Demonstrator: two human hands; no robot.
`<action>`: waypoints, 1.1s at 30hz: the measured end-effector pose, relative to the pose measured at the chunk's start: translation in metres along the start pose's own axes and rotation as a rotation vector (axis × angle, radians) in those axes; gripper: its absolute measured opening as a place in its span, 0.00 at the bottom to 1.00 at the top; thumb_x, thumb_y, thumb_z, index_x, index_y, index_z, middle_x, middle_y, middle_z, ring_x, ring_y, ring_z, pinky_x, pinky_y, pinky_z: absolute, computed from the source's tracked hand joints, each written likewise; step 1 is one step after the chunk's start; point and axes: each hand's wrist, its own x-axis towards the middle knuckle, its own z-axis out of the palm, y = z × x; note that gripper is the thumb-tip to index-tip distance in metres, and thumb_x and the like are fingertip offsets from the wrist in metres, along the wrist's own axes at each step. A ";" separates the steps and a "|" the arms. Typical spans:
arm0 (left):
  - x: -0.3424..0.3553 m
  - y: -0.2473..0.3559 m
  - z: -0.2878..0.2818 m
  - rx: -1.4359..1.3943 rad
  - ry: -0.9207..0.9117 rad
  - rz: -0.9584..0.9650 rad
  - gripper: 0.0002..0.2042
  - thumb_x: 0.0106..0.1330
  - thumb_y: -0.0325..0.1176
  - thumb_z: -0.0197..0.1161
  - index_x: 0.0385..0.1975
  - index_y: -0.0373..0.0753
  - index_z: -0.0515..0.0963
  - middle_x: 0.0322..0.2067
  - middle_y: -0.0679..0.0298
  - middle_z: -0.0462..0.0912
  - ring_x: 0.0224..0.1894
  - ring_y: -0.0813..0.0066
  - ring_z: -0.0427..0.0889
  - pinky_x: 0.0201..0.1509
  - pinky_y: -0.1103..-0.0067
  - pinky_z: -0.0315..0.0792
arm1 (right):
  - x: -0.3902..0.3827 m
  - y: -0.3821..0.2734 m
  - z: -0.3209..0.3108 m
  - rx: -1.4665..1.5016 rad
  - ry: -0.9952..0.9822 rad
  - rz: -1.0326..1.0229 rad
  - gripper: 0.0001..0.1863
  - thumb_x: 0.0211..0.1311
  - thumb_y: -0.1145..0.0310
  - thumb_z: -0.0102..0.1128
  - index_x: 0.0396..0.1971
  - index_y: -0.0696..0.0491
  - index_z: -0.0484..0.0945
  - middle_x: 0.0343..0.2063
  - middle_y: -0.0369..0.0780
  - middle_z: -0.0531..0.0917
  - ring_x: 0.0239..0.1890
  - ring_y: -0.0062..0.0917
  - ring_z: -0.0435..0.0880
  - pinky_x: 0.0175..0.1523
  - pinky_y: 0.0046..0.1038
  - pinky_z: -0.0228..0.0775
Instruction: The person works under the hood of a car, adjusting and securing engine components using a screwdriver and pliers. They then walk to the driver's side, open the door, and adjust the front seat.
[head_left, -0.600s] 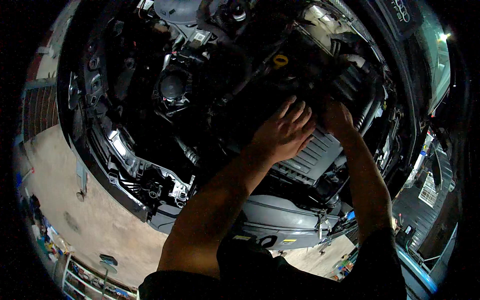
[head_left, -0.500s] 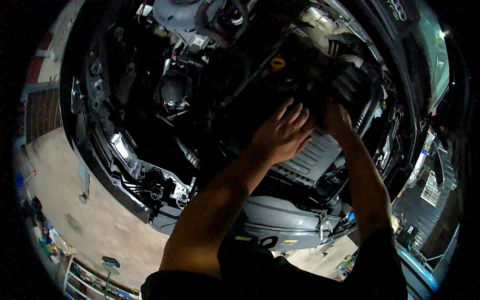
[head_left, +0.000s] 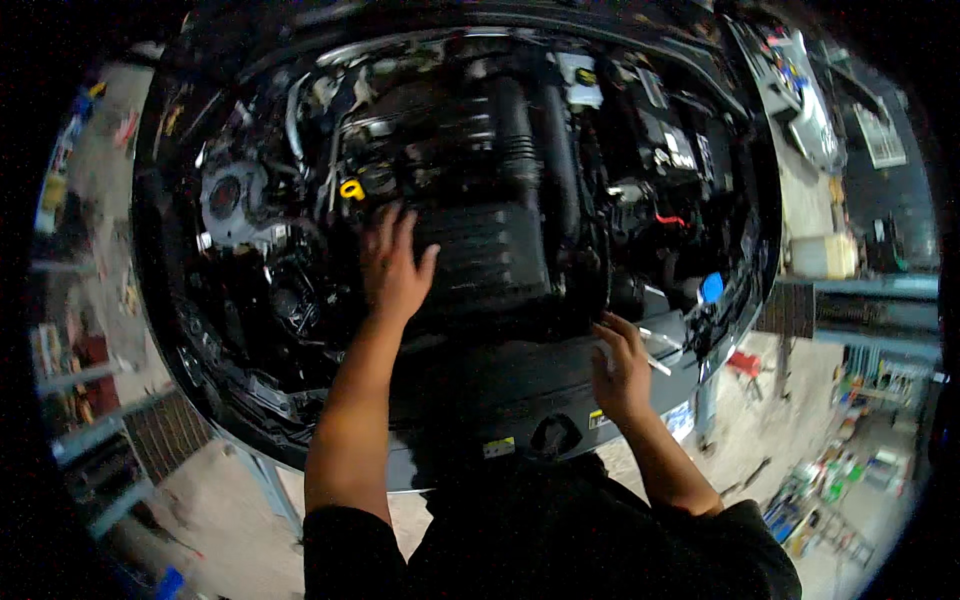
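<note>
My left hand (head_left: 397, 270) reaches over the engine bay with its fingers spread and nothing in it. It is at the left edge of the ribbed black air filter housing (head_left: 490, 245), just below the yellow dipstick ring (head_left: 351, 189). Whether its fingertips touch anything there is too dark to tell. Over the dark front panel (head_left: 480, 375), my right hand (head_left: 622, 372) hangs with loosely bent fingers, slightly blurred, and I see nothing held in it. Beside it on the right lies a pale thin rod-like piece (head_left: 655, 352), apart from the fingers.
A blue cap (head_left: 711, 288) sits at the front right of the bay. Behind it are a red cable (head_left: 669, 220) and a white reservoir (head_left: 580, 80). A grey strut mount (head_left: 235, 200) is on the left. Tools and parts (head_left: 820, 500) lie on the floor at right.
My view has swung round to face the bay squarely. My right hand has come out from beside the air filter housing to the front panel. My left hand is now nearer the dipstick ring.
</note>
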 end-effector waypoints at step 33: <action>-0.125 0.197 0.092 0.268 -0.483 0.086 0.26 0.74 0.48 0.52 0.67 0.40 0.70 0.75 0.57 0.58 0.76 0.56 0.57 0.79 0.60 0.50 | 0.142 0.215 0.036 -0.245 -1.112 0.141 0.30 0.57 0.50 0.62 0.54 0.57 0.81 0.57 0.50 0.80 0.59 0.50 0.77 0.60 0.42 0.74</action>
